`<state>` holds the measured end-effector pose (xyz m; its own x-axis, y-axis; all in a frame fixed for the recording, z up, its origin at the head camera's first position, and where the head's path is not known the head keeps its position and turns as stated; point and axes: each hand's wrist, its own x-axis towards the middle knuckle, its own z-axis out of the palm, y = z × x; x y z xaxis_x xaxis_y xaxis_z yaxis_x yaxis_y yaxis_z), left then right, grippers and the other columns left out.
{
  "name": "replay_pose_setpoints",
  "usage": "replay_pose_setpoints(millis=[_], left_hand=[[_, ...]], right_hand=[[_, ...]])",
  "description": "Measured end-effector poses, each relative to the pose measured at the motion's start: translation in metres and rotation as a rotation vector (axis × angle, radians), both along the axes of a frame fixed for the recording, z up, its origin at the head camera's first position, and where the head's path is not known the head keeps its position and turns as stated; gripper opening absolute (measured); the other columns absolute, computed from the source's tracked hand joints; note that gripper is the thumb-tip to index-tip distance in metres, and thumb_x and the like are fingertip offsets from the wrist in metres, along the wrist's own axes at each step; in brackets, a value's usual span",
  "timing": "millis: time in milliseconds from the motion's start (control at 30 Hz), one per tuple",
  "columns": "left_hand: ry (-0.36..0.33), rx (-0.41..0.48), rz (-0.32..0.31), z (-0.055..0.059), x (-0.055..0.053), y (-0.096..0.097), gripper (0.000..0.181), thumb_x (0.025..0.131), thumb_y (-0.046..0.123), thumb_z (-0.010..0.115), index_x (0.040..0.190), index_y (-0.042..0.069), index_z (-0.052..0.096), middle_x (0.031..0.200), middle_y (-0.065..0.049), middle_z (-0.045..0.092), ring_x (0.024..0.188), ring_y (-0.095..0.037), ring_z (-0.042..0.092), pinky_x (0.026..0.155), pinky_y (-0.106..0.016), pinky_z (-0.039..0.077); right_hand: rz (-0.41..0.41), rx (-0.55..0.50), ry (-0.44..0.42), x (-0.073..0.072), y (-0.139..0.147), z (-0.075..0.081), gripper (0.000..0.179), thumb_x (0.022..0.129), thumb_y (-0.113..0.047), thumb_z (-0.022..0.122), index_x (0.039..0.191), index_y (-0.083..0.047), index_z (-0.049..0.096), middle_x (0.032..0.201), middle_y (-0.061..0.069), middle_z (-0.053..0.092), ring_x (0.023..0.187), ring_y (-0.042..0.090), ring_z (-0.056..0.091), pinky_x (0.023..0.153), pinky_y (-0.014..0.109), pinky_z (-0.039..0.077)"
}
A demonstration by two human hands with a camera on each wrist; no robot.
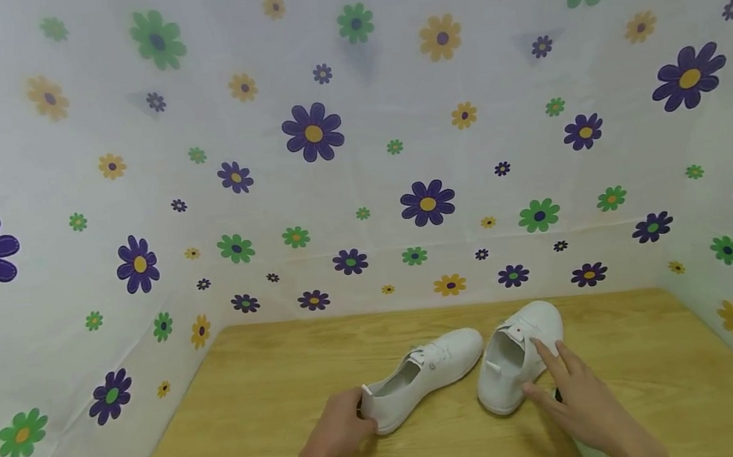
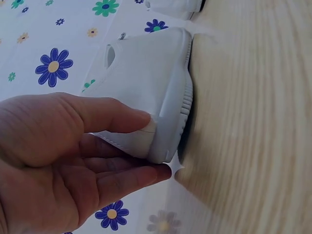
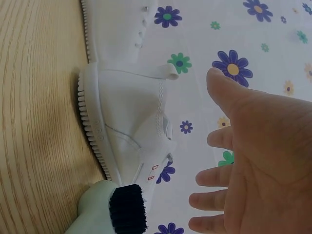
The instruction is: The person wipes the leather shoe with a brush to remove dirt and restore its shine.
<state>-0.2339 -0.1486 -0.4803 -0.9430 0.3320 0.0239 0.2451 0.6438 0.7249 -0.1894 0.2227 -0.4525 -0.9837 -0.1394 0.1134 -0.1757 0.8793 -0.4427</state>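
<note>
Two white lace-up shoes are in the head view. My left hand (image 1: 337, 432) pinches the heel of the left shoe (image 1: 450, 357); in the left wrist view the thumb presses the side of the heel (image 2: 141, 134) and the fingers lie on the other side. The right shoe (image 1: 544, 321) stands on its sole, toe pointing away. Over its near right side is my right hand (image 1: 582, 399), fingers spread, holding nothing in the right wrist view. A brush with a pale green body (image 3: 97, 207) and dark bristles (image 3: 127, 209) lies beside that shoe, partly hidden by the right hand in the head view.
A wood-grain tabletop (image 1: 256, 389) lies under the shoes. White sheeting with a flower print (image 1: 361, 177) encloses the table at the back and both sides.
</note>
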Motion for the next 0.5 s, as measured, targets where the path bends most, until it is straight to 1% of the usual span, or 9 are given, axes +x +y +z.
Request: replay_pose_setpoints(millis=[33, 133, 233, 267, 367, 500], left_hand=[[-0.010, 0.001, -0.003, 0.001, 0.000, -0.002, 0.020, 0.075, -0.003, 0.068, 0.095, -0.001, 0.063, 0.093, -0.008, 0.066, 0.082, -0.018, 0.058, 0.068, -0.032, 0.052], [-0.046, 0.000, -0.006, 0.004, -0.002, -0.009, 0.024, 0.075, -0.002, 0.068, 0.099, -0.004, 0.064, 0.096, -0.010, 0.067, 0.086, -0.021, 0.061, 0.072, -0.037, 0.053], [-0.062, -0.004, -0.010, 0.006, -0.003, -0.018, 0.027, 0.074, -0.001, 0.070, 0.101, -0.005, 0.065, 0.099, -0.011, 0.069, 0.091, -0.024, 0.063, 0.075, -0.040, 0.054], [-0.067, -0.006, -0.012, 0.007, -0.004, -0.021, 0.028, 0.075, 0.000, 0.070, 0.102, -0.005, 0.066, 0.100, -0.011, 0.069, 0.092, -0.024, 0.064, 0.076, -0.040, 0.054], [-0.081, -0.015, -0.018, 0.008, -0.005, -0.030, 0.025, 0.074, 0.000, 0.073, 0.098, -0.004, 0.067, 0.099, -0.011, 0.069, 0.092, -0.024, 0.064, 0.075, -0.039, 0.054], [-0.097, -0.010, -0.031, 0.007, -0.007, -0.043, 0.023, 0.075, -0.001, 0.074, 0.096, -0.003, 0.067, 0.101, -0.012, 0.070, 0.094, -0.026, 0.065, 0.075, -0.037, 0.055]], right_hand=[[0.000, 0.000, -0.013, 0.000, 0.001, 0.000, 0.079, 0.100, -0.053, 0.050, 0.155, -0.002, 0.026, 0.150, 0.043, 0.023, 0.129, 0.066, 0.032, 0.092, 0.076, 0.034], [0.002, -0.008, -0.073, -0.002, 0.003, 0.000, 0.082, 0.100, -0.056, 0.048, 0.156, -0.003, 0.023, 0.150, 0.043, 0.020, 0.129, 0.067, 0.030, 0.092, 0.076, 0.035], [0.000, -0.027, -0.128, -0.004, 0.005, 0.001, 0.084, 0.099, -0.059, 0.047, 0.157, -0.003, 0.020, 0.151, 0.043, 0.017, 0.130, 0.067, 0.028, 0.091, 0.076, 0.035], [-0.003, -0.032, -0.145, -0.005, 0.005, 0.001, 0.085, 0.099, -0.059, 0.046, 0.157, -0.003, 0.019, 0.151, 0.044, 0.016, 0.130, 0.068, 0.027, 0.091, 0.076, 0.035], [-0.006, -0.047, -0.170, -0.005, 0.008, 0.002, 0.086, 0.100, -0.059, 0.045, 0.157, -0.003, 0.017, 0.152, 0.043, 0.014, 0.131, 0.068, 0.026, 0.092, 0.076, 0.035], [-0.004, -0.054, -0.186, -0.004, 0.009, 0.003, 0.085, 0.100, -0.058, 0.045, 0.157, -0.003, 0.016, 0.152, 0.043, 0.014, 0.130, 0.068, 0.026, 0.091, 0.076, 0.035]])
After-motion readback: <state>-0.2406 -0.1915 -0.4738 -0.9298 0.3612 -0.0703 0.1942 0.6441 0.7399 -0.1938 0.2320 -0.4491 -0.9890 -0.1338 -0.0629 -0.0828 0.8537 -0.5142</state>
